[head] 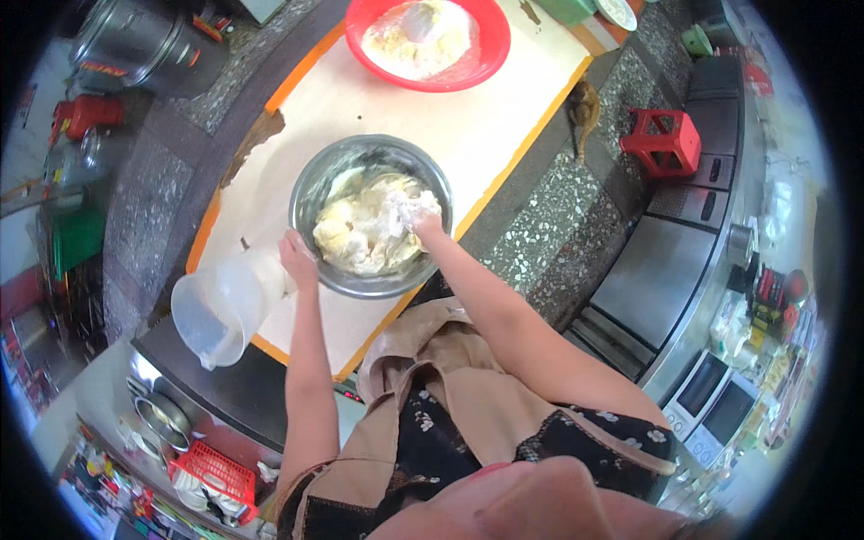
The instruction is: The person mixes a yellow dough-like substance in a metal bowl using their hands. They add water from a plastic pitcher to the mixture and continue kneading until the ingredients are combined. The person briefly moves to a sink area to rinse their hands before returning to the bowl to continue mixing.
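Observation:
A steel mixing bowl (371,290) stands on the pale table top, holding a lumpy, floury yellowish dough (368,226). My left hand (298,258) grips the bowl's left rim. On the right side inside the bowl, my right hand (424,219) is pressed into the dough; flour coats it, and its fingers are partly hidden. A translucent plastic jug (219,314) lies or leans left of my left hand. Beyond the steel bowl is a red plastic basin (496,50) with flour and a whitish rounded thing in it.
The table (304,155) has orange edging. A green container (567,8) and a white dish (617,13) are at its far right. On the floor to the right are a cat (586,115) and a red plastic stool (665,143), near a steel counter (655,270). A red basket (216,472) sits lower left.

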### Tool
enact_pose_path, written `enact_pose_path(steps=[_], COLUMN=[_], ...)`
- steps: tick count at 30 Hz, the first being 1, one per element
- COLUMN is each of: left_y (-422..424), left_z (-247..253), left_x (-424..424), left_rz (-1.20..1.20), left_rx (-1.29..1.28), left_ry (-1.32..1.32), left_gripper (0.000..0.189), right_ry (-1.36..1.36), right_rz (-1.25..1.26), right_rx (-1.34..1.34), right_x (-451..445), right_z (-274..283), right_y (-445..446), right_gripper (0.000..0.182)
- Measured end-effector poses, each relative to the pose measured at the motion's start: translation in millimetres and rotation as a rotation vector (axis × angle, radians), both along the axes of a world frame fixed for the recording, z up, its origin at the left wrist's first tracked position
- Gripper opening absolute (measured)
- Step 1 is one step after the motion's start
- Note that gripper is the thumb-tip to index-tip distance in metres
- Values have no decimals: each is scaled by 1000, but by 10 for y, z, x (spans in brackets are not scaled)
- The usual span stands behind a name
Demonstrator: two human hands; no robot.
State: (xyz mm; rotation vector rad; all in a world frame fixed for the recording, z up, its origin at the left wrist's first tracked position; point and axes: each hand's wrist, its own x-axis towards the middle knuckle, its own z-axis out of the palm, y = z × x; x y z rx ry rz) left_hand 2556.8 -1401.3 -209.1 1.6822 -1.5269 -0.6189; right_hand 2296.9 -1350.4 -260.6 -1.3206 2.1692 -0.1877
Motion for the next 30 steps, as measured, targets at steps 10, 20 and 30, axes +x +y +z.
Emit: enact_pose_path(steps=[10,20,30], left_y=[-258,-142,-255], left_z=[125,185,214], left_x=[-90,-78,-41], left_rz=[-85,258,97], left_rx=[189,244,322], left_ry=[237,529,356], left_gripper=[24,33,30], right_ry=[-44,143,552], right_rz=[493,900,1378], right_rx=[150,163,329], right_x=[148,766,946], right_z=[182,1125,418], right_y=[-1324,-162,-553], right_gripper=[41,29,18])
